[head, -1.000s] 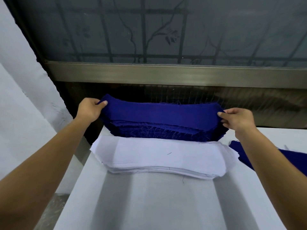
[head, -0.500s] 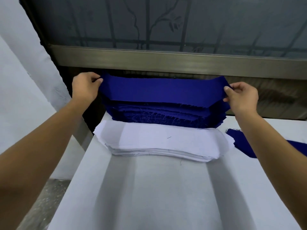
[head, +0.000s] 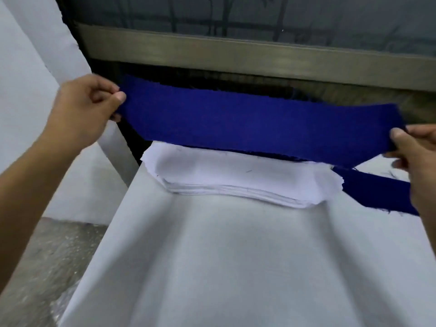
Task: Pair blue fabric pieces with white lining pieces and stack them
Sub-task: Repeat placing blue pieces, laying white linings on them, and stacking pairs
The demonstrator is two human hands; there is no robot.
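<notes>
Since a moment earlier, both hands had lifted the blue fabric piece (head: 254, 123) clear, stretched above the white lining stack (head: 240, 180) on the table (head: 236, 267). Left hand (head: 82, 112) and right hand (head: 417, 156) each pinched one end. Another blue piece (head: 377, 192) lay right of the stack.

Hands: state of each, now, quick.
Left hand: closed, pinching the left end of the blue piece.
Right hand: closed, pinching its right end.
</notes>
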